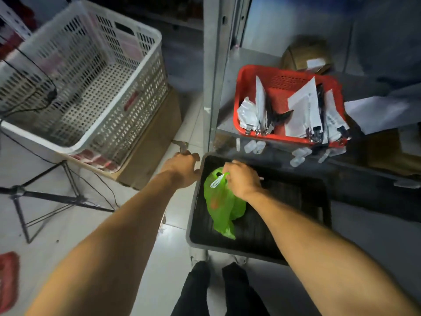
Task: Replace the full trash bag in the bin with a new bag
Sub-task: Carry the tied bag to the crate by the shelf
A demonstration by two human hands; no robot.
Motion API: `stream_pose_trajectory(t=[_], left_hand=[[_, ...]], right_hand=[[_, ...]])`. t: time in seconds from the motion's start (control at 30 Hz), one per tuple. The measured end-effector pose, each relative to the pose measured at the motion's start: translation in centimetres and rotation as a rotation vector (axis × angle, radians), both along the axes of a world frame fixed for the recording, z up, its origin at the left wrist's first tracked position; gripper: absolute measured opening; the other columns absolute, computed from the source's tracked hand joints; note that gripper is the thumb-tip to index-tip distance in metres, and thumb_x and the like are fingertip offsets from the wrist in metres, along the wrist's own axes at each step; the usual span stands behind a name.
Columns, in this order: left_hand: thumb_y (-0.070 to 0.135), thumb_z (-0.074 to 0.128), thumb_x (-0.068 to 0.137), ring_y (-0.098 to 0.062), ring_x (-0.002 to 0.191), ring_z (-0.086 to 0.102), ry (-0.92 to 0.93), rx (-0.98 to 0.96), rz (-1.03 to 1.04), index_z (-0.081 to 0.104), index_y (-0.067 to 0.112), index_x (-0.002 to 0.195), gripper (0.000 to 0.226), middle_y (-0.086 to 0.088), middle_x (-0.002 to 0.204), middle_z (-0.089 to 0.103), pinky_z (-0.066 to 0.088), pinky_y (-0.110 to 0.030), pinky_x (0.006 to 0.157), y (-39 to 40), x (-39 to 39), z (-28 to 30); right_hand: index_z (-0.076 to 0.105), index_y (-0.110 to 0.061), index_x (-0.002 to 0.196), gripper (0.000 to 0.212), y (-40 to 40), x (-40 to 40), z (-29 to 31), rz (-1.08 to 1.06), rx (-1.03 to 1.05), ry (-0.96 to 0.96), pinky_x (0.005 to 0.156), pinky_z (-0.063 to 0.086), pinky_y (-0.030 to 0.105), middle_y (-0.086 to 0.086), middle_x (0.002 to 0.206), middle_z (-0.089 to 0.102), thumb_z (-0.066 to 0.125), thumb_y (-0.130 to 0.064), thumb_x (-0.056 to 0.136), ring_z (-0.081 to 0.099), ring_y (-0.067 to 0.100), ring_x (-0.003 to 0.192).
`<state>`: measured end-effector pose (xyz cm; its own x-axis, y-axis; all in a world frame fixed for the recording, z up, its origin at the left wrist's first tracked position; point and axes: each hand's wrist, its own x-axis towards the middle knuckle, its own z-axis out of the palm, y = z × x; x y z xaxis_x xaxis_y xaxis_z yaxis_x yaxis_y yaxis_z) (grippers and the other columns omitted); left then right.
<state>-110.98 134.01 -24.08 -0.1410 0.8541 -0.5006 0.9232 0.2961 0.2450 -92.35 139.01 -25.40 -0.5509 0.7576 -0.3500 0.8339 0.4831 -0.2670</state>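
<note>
A black rectangular bin (284,255) stands on the floor under a metal shelf. Inside it hangs a green plastic bag (222,206), loose and crumpled along the bin's left side. My right hand (241,181) is closed on the bag's top edge near the bin's far left corner. My left hand (183,166) rests on the outside of the bin's far left corner, fingers curled on the rim. The bottom of the bin is dark and shows nothing else.
A red basket (241,87) of papers and clips sits on the shelf above the bin. A metal shelf post (216,71) rises beside it. A large white perforated crate (145,71) sits on a cardboard box at left. A black tripod stand (45,195) is on the tiled floor.
</note>
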Motion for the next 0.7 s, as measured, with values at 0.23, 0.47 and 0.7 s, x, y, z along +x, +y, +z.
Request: stream_pose_trajectory(t=[0.23, 0.47, 0.7], left_hand=[[0.035, 0.053, 0.092, -0.032, 0.120, 0.055, -0.029, -0.055, -0.006, 0.051, 0.021, 0.134, 0.045, -0.011, 0.134, 0.057, 0.048, -0.042, 0.098, -0.5, -0.7, -2.7], [0.035, 0.054, 0.092, -0.031, 0.118, 0.057, -0.031, -0.054, -0.004, 0.053, 0.021, 0.132, 0.043, -0.010, 0.131, 0.059, 0.049, -0.042, 0.097, -0.8, -0.3, -1.9], [0.034, 0.056, 0.090, -0.033, 0.113, 0.058, 0.000, 0.072, -0.036, 0.058, 0.017, 0.120, 0.035, -0.011, 0.125, 0.062, 0.049, -0.039, 0.090, 1.1, -0.6, 3.6]], right_hand=[[0.069, -0.019, 0.106, 0.024, -2.7, -1.8, -3.2, 0.066, -0.149, 0.013, 0.084, 0.050, 0.034, 0.005, 0.115, 0.065, 0.060, -0.009, 0.086, 0.061, 0.030, 0.106], [0.070, -0.022, 0.099, 0.015, -3.1, -0.8, -2.4, 0.017, -0.211, 0.052, 0.078, 0.049, 0.030, 0.002, 0.109, 0.066, 0.066, -0.019, 0.085, 0.063, 0.025, 0.100], [0.066, -0.024, 0.113, 0.026, -1.6, 0.3, 2.5, -0.064, -0.144, 0.127, 0.089, 0.052, 0.035, 0.002, 0.117, 0.064, 0.064, -0.024, 0.087, 0.062, 0.024, 0.106]])
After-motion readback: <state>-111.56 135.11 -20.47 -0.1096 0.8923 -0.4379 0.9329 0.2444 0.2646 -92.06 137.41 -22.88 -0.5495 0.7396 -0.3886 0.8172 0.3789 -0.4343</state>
